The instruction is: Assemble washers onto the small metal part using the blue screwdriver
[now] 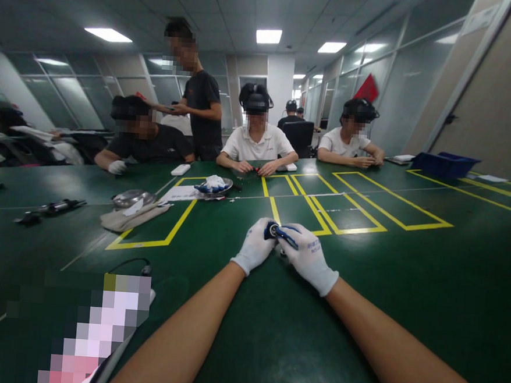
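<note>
Left hand (pixel 255 248): in a white glove, with the fingers curled tight on the round dark end of the small blue part (pixel 281 233).
Right hand (pixel 308 258): in a white glove too, gripping the blue end of the same part from the other side.
Small blue part: up off the green table (pixel 360 315), between the two hands. It is nearer the person than the metal dish (pixel 215 190) and a bit to its right.
How far along: both hands are on the part, so the work on it looks to be under way. I cannot tell what is done on it and what is left.
Metal dish: it holds blue and white gloves (pixel 212 182) in a small pile.
Metal bowl (pixel 133 197): left of the metal dish, resting on a tan cloth (pixel 126 218). A white scrap lies at its rim, and I cannot tell what is inside.
Blue bin (pixel 445 164): far to the right of the metal dish, by the wall. Its inside is hidden.
White paper (pixel 180 193): just left of the metal dish, touching it.
Black tools (pixel 51 207): well to the left of the metal dish, past the bowl.
Yellow lines (pixel 359 213): taped boxes on the table, right of the metal dish.
Other people: they sit or stand behind the metal dish, across the table, busy with their own hands.
</note>
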The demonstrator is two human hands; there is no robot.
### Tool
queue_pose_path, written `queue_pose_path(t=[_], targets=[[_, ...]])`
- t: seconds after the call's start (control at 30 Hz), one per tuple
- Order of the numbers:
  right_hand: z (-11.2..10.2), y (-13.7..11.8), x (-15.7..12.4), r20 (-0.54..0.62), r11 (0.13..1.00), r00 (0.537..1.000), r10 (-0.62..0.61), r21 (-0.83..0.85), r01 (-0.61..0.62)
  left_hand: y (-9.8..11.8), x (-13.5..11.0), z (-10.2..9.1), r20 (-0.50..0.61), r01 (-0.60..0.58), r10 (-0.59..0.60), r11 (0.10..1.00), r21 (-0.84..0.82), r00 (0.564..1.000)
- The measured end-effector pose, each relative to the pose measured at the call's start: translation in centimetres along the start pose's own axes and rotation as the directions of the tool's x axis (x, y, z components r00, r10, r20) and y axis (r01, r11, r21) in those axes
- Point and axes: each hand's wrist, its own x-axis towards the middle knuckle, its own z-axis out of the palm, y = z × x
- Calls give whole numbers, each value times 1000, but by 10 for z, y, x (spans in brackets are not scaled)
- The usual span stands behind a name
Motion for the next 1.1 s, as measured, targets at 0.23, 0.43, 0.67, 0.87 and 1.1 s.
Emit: queue_pose_path(t=[0.23,0.43,0.67,0.87,1.1], targets=[[8,9,0,-5,1000,1000,-5,-27,5,-1,0,0,-4,-63,63,997,45,998],[12,21,0,-7,997,1000,-25,-76,24,-2,0,1,62,-150,143,981,123,988],[11,11,-3,79,967,993,-87,-233,103,2,-1,-2,-7,-158,160,976,150,987],[12,1,-6,131,957,988,-86,-264,118,2,0,-4,-72,-140,152,979,148,986],[1,-2,-2,160,922,980,-114,-351,164,1,0,2,-79,-98,111,983,155,991]])
